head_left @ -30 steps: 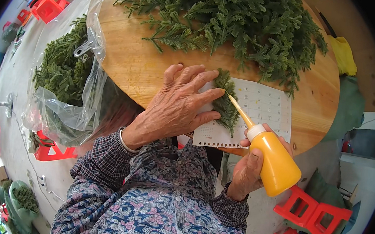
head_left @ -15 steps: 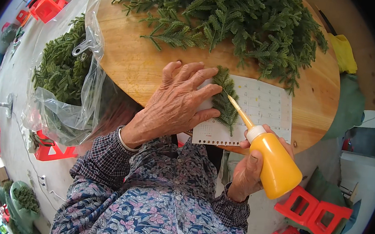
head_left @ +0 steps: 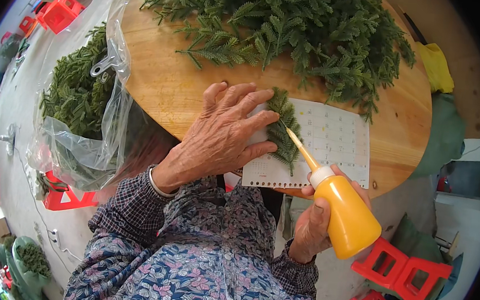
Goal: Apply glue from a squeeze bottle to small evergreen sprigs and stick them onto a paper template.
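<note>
Yellow bottle in right hand, bag of sprigs

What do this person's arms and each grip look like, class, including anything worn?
Both forearms have dark, finely checked sleeves: the left sleeve and the right sleeve. Higher on the left arm is floral cloth in blue, pink and white. A thin pale bangle circles the left wrist. The left grip and right grip are gloveless.

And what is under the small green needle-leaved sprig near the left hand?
A white gridded paper sheet, on the brown wooden table, lies under most of the sprig. The area it directly covers cannot be seen.
</note>
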A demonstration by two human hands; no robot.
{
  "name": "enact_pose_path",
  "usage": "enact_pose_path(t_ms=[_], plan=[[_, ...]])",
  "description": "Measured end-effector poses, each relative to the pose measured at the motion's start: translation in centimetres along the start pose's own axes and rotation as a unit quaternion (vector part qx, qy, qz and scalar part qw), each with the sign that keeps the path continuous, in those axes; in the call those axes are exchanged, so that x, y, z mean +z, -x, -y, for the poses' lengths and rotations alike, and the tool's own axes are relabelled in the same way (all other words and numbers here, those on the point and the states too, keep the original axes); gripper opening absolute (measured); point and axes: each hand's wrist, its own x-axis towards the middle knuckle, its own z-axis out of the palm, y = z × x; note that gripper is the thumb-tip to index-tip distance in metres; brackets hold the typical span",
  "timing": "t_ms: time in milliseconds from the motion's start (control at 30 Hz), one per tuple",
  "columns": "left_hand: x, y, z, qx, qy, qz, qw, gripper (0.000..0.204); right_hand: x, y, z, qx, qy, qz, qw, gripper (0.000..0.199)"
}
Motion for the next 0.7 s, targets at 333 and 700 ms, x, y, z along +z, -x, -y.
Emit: enact_pose_path(t_ms=[333,700], plan=[[0.01,-0.01,0.12,0.007,-0.002,-0.003,1.0,0.04,0.21,0.58,0.37,-0.001,-0.013,-0.005,1.0,0.05],[0.24,0.02,0.07,0.009,-0.02,-0.004,1.0,0.039,0.01,0.79,-0.45,-0.025,0.005,-0.019,0.999,0.05]])
